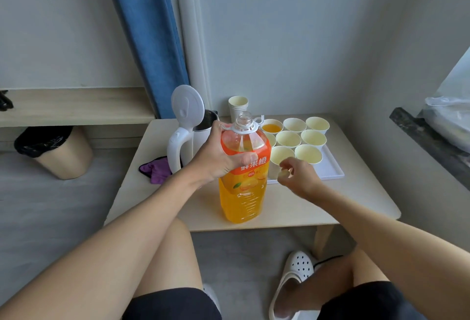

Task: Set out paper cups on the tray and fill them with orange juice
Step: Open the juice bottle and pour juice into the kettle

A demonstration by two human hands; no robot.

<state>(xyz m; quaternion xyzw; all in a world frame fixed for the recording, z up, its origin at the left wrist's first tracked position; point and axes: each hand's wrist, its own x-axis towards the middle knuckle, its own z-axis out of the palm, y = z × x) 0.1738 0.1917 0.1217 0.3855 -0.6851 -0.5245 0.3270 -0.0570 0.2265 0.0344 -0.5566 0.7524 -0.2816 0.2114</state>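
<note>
The left hand grips the bottle at its shoulder, thumb lying across the front and fingers wrapped round the far side up by the neck. Its bare forearm reaches in from the lower left, wrist nearly straight. The right hand hangs just beside it, palm turned down, fingers curled, the tips pinching a small pale object too blurred to identify. The right forearm comes in from the lower right, wrist bent slightly.

Black shorts, white perforated clogs
</note>
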